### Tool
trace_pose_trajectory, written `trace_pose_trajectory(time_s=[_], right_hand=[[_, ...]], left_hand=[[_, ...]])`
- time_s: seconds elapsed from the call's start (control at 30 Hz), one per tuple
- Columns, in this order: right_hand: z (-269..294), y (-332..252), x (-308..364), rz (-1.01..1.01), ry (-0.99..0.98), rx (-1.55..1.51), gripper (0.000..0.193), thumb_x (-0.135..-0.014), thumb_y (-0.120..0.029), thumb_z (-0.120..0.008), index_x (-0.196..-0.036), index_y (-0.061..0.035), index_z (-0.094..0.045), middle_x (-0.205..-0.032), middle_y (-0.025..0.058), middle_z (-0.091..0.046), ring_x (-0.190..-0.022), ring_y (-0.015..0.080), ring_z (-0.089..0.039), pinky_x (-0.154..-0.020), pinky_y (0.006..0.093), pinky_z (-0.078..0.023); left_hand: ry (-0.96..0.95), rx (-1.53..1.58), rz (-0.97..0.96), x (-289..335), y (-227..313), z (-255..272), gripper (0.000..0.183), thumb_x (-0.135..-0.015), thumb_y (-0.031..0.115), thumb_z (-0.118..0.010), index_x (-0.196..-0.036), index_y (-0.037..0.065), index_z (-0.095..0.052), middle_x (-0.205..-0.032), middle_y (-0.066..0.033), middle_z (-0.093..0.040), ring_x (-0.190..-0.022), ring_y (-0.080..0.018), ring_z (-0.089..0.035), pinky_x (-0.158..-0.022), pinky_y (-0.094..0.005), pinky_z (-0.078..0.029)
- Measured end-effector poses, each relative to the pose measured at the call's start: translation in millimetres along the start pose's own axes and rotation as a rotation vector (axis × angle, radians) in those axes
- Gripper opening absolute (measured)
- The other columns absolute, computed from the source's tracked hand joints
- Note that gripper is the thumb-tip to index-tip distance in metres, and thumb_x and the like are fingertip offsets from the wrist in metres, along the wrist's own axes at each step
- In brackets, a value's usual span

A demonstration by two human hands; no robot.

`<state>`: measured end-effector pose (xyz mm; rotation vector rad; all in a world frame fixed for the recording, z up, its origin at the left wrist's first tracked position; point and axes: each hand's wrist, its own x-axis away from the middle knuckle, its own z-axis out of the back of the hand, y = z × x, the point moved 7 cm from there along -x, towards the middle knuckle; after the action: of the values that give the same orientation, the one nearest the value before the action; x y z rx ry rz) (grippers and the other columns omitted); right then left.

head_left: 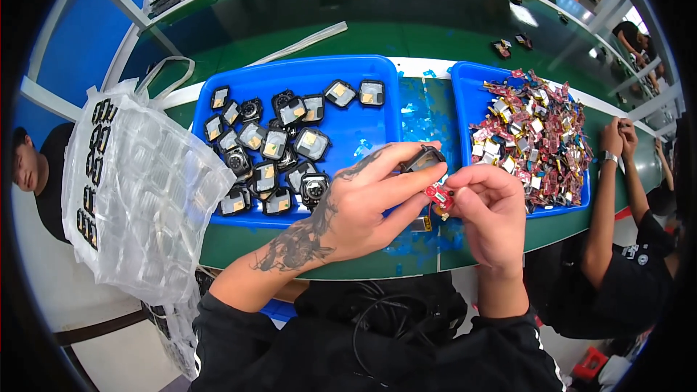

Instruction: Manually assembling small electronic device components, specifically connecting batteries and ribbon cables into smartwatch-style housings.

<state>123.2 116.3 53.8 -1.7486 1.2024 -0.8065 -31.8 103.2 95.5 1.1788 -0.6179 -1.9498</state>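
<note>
My left hand (367, 207) is closed round a black smartwatch case (422, 160), above the gap between two blue trays. Against it, my right hand (495, 207) pinches a small red circuit board (439, 194) between thumb and forefinger. The board sits close by the case; whether wires join them is too small to tell. Several black watch cases (274, 144) with pale squares inside lie in the left blue tray (341, 67). A heap of red circuit boards with silver and yellow parts (534, 131) fills the right blue tray (465, 76).
Beneath the trays runs a green worktable (341, 255) with blue film scraps (421, 112). Clear plastic blister sheets (138, 181) hang at the left edge. Past the white rail lies a green conveyor belt (435, 18) carrying a few small parts. Co-workers' arms (606, 181) are at the right.
</note>
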Motion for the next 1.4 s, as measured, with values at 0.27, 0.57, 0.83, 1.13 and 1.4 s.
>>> trace_pose_trajectory(time_s=[0.27, 0.57, 0.83, 1.13, 1.4], right_hand=[[-5.1, -7.8, 3.8, 0.094, -0.049, 0.370, 0.005, -0.094, 0.001, -0.057, -0.099, 0.0029, -0.056, -0.093, 0.0042, -0.059, -0.082, 0.0059, -0.055, -0.070, 0.0199, -0.047], [-8.6, -13.7, 15.2, 0.322, 0.006, 0.538, 0.017, -0.089, 0.004, -0.062, -0.103, 0.0003, -0.053, -0.097, 0.0061, -0.055, -0.083, 0.0088, -0.054, -0.072, 0.0217, -0.048], [1.4, -11.8, 5.6, 0.268, 0.150, 0.547, 0.032, -0.082, 0.008, -0.069, -0.106, -0.0017, -0.049, -0.088, 0.0030, -0.060, -0.075, 0.0054, -0.056, -0.064, 0.0184, -0.044], [4.1, -15.6, 3.2, 0.205, 0.125, 0.534, 0.035, -0.080, 0.010, -0.069, -0.104, -0.0028, -0.048, -0.083, 0.0038, -0.063, -0.066, 0.0020, -0.051, -0.057, 0.0167, -0.037], [7.3, -16.0, -2.1, 0.062, 0.081, 0.655, 0.036, -0.078, 0.009, -0.071, -0.104, -0.0046, -0.050, -0.079, -0.0003, -0.061, -0.063, -0.0005, -0.046, -0.051, 0.0164, -0.028]], left_hand=[[-0.055, -0.042, 0.033, 3.7, -3.9, -4.4, 0.028, -0.076, -0.004, -0.072, -0.103, 0.004, -0.073, -0.113, -0.0133, -0.066, -0.092, -0.0230, -0.068, -0.079, -0.0298, -0.056], [-0.140, 0.703, 0.647, 21.2, -44.7, -36.7, 0.014, -0.086, 0.003, -0.070, -0.099, -0.002, -0.073, -0.092, -0.0080, -0.067, -0.088, -0.0100, -0.065, -0.069, -0.0221, -0.052], [-0.100, 0.598, 0.479, 13.5, -30.2, -28.8, 0.038, -0.086, -0.007, -0.064, -0.124, -0.004, -0.060, -0.125, -0.0160, -0.060, -0.116, -0.0211, -0.059, -0.095, -0.0310, -0.052], [-0.102, 0.528, 0.328, 13.8, -28.2, -29.7, 0.040, -0.086, -0.010, -0.061, -0.125, -0.004, -0.059, -0.129, -0.0164, -0.059, -0.122, -0.0227, -0.055, -0.103, -0.0336, -0.046], [-0.095, 0.585, 0.350, 12.5, -29.2, -33.1, 0.039, -0.087, -0.011, -0.058, -0.125, -0.004, -0.059, -0.128, -0.0162, -0.059, -0.122, -0.0224, -0.055, -0.102, -0.0325, -0.047]])
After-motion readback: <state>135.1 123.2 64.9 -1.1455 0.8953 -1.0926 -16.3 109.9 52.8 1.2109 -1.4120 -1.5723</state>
